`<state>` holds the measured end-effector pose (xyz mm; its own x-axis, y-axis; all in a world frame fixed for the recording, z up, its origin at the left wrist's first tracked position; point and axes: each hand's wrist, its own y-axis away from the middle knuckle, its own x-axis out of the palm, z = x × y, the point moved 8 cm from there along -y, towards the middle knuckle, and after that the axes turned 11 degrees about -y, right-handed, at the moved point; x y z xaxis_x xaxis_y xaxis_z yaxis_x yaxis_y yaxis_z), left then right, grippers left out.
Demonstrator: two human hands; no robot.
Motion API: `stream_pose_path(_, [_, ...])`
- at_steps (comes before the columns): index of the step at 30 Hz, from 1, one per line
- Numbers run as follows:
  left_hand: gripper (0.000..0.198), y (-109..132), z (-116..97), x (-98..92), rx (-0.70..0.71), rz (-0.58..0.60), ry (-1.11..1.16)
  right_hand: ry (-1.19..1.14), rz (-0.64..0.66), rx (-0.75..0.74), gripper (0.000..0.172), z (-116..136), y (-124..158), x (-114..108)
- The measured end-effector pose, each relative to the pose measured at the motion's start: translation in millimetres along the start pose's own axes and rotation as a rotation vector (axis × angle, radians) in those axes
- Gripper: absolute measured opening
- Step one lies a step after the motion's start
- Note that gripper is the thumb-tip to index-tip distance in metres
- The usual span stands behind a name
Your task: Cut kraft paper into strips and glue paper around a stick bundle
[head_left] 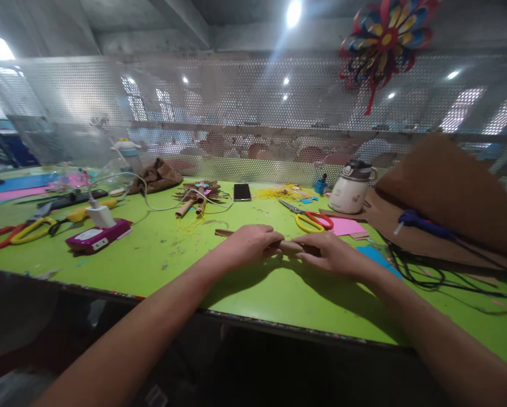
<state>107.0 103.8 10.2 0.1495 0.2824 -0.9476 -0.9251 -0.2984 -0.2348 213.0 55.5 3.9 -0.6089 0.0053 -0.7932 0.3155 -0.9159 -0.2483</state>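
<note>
Rolled brown cardboard tube (291, 247), slim and matte, lies between the person's two hands, low over the tabletop or resting on it: the left hand (253, 244) curls over its left part, the right hand (332, 254) pinches its right part between thumb and fingers, and both are closed on it with a short bare stretch showing between. Around this grip, a bright green table (126, 265) spreads beneath; a big folded sheet of brown cardboard (456, 192) stands to the right and beyond; a white rounded flask with a dark lid (349, 191) sits beyond the right hand; scissors with red and yellow handles (306, 215) lie nearer, just past the grip; a black rectangular phone (242, 192) lies well beyond the left hand. The tube should prove light, fairly stiff lengthwise and dry rather than slippery, yet easily crushed, so a gentle hold near each end suits it. Fingers hide its right end and most of its seam. A thin brown strip (223, 232) pokes out past the left hand; whether it belongs to the tube is unclear.
</note>
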Motion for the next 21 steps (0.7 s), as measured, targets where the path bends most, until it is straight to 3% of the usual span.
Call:
stream_pose_path(7, [0.019,1,-5,-1.8,-0.015,-0.024,-0.034,-0.056,0.055,0.066,0.024,-9,1,3])
stream_pose_path(15, [0.019,2,-1,2.2,-0.029,0.016,0.01,0.3,0.006,-0.025,0.02,-1,-1,7])
stream_pose_path(21, [0.021,1,1,7.9,-0.032,0.016,0.031,0.145,0.035,0.015,0.027,-4,-1,15])
